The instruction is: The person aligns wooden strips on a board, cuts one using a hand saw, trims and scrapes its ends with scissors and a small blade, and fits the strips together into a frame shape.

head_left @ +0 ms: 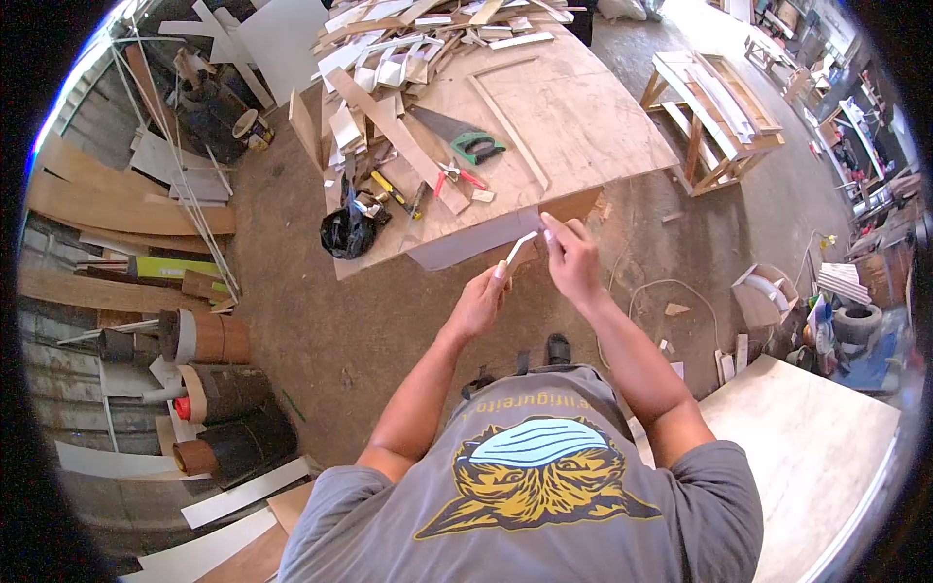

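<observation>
My left hand (478,301) is closed on the lower end of a short, thin white strip (520,250), its thumb lying along it. The strip tilts up to the right. At its upper end my right hand (571,255) is closed, thumb and forefinger pinched together; whether they grip the strip is too small to tell. Both hands are in front of the near edge of a plywood-topped table (593,126). On that table lie a green-handled saw (476,148), red-handled pliers (457,180), a yellow-handled tool (389,187) and a black plastic bag (348,231).
Wood offcuts (408,58) are piled on the table's far part. A wooden frame stand (714,117) is at the back right. Rolls of material (219,340) and boards lie left. A pale sheet (807,457) is at the lower right; a cable (671,284) crosses the floor.
</observation>
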The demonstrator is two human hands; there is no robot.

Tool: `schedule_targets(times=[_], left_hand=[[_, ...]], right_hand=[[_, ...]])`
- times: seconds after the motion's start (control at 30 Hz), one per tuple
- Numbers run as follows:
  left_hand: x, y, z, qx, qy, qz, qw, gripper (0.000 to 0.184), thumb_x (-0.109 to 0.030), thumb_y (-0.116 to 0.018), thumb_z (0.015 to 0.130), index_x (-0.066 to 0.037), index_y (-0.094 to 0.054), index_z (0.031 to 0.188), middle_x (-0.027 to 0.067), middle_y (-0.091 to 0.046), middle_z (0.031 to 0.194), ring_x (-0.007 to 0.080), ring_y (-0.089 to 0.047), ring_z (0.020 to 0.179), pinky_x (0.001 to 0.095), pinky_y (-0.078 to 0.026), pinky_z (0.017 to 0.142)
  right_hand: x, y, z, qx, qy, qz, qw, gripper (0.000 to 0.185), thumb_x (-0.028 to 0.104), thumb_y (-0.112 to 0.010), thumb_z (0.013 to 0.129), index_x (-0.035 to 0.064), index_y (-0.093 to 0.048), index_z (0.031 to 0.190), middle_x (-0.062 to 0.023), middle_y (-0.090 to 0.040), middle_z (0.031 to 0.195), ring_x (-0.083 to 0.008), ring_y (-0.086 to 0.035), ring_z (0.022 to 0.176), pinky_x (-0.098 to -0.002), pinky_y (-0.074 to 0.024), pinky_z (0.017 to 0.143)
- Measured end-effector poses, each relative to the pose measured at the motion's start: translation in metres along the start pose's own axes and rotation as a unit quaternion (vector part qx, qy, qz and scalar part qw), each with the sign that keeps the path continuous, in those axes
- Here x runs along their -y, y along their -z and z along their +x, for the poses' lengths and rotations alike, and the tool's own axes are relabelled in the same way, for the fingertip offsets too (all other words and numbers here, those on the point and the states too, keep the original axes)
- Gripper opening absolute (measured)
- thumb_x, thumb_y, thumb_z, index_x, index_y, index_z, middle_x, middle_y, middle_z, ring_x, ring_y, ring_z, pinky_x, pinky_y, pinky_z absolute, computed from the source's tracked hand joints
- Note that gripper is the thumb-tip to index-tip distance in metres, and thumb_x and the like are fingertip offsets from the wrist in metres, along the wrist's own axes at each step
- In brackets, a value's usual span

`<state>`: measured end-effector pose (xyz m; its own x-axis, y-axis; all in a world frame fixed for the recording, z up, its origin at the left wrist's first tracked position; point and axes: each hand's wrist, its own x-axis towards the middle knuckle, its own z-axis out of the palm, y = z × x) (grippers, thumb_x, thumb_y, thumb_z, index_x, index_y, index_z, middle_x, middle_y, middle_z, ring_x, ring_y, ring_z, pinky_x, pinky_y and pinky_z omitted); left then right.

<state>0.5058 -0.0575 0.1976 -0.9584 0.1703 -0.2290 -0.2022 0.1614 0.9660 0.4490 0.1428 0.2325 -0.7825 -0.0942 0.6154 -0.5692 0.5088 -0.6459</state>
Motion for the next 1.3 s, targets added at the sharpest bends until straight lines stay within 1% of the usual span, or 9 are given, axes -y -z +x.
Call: schedule_targets(times=[0.13,0.23,0.37,0.5,0.63,0.77,0.87,1.2,1.3], left_hand=[[-0.004,0.001,-0.005,0.002,-0.004,-0.009,1.000,0.054,-0.053,-0.038,0.112,-0.008,-0.055,0.089,-0.0047,-0.042,0.070,0.0074,-0.040,0.061,0.0270,-0.035,0.056],[-0.006,0.001,-0.005,0.007,-0.006,-0.017,1.000,0.053,-0.052,-0.039,0.113,-0.008,-0.055,0.089,-0.0050,-0.042,0.070,0.0072,-0.040,0.062,0.0268,-0.035,0.056],[-0.003,0.003,-0.004,0.006,-0.016,-0.017,1.000,0.052,-0.051,-0.040,0.113,-0.007,-0.055,0.090,-0.0047,-0.043,0.070,0.0071,-0.040,0.062,0.0268,-0.036,0.056],[-0.008,0.001,-0.006,0.001,-0.001,-0.011,1.000,0.052,-0.051,-0.040,0.113,-0.007,-0.055,0.090,-0.0043,-0.044,0.071,0.0070,-0.041,0.063,0.0266,-0.036,0.057],[-0.008,0.003,-0.009,-0.002,-0.012,-0.014,1.000,0.051,-0.050,-0.040,0.113,-0.007,-0.055,0.090,-0.0043,-0.044,0.072,0.0070,-0.041,0.063,0.0264,-0.037,0.058],[-0.005,0.003,-0.007,-0.006,-0.016,-0.017,1.000,0.051,-0.050,-0.040,0.113,-0.007,-0.055,0.090,-0.0044,-0.044,0.072,0.0071,-0.041,0.064,0.0266,-0.037,0.058],[-0.007,0.005,-0.010,-0.001,-0.012,-0.019,1.000,0.051,-0.050,-0.040,0.113,-0.007,-0.055,0.090,-0.0043,-0.043,0.072,0.0074,-0.041,0.064,0.0268,-0.038,0.059],[0.002,0.016,0.003,0.009,-0.018,-0.048,0.999,0.053,-0.054,-0.038,0.112,-0.008,-0.057,0.092,-0.0027,-0.048,0.070,0.0073,-0.043,0.057,0.0260,-0.035,0.051],[-0.006,0.025,0.005,-0.041,-0.050,-0.140,0.988,0.054,-0.058,-0.035,0.111,-0.012,-0.058,0.096,-0.0002,-0.054,0.069,0.0097,-0.046,0.051,0.0283,-0.032,0.043]], right_hand=[[0.014,0.004,-0.001,0.061,0.052,0.039,0.996,0.032,0.006,-0.067,0.095,0.0081,-0.072,0.126,-0.0151,-0.066,0.090,-0.0334,-0.068,0.080,-0.0425,-0.0565,0.071],[-0.005,0.002,0.006,0.028,-0.065,-0.056,0.996,0.032,0.008,-0.068,0.095,0.0081,-0.072,0.126,-0.0148,-0.066,0.088,-0.0332,-0.068,0.080,-0.0427,-0.0563,0.070],[0.011,0.003,-0.002,0.038,0.055,0.023,0.997,0.030,0.009,-0.066,0.097,0.0080,-0.072,0.126,-0.0155,-0.067,0.091,-0.0348,-0.068,0.081,-0.0446,-0.0559,0.071],[-0.001,0.005,0.005,0.024,-0.070,-0.038,0.996,0.031,0.009,-0.067,0.095,0.0083,-0.072,0.126,-0.0143,-0.067,0.091,-0.0325,-0.068,0.080,-0.0428,-0.0559,0.071],[0.021,0.005,0.004,0.017,0.117,0.062,0.991,0.027,0.004,-0.066,0.097,0.0009,-0.073,0.123,-0.0153,-0.068,0.086,-0.0285,-0.063,0.070,-0.0394,-0.0514,0.063],[-0.007,0.004,0.001,0.014,-0.069,-0.026,0.997,0.028,0.003,-0.068,0.096,0.0029,-0.073,0.123,-0.0130,-0.070,0.089,-0.0270,-0.068,0.077,-0.0397,-0.0550,0.068],[0.020,0.003,-0.002,0.024,0.094,0.041,0.994,0.030,0.007,-0.067,0.095,0.0071,-0.072,0.124,-0.0124,-0.067,0.087,-0.0305,-0.068,0.080,-0.0428,-0.0560,0.068],[0.001,0.008,0.008,-0.027,-0.035,-0.040,0.998,0.023,0.011,-0.062,0.100,0.0078,-0.068,0.121,-0.0138,-0.070,0.102,-0.0360,-0.070,0.087,-0.0449,-0.0569,0.078],[0.002,0.000,-0.002,-0.030,-0.121,0.097,0.987,0.019,0.016,-0.058,0.106,0.0039,-0.067,0.118,-0.0091,-0.066,0.093,-0.0206,-0.062,0.078,-0.0360,-0.0500,0.071]])
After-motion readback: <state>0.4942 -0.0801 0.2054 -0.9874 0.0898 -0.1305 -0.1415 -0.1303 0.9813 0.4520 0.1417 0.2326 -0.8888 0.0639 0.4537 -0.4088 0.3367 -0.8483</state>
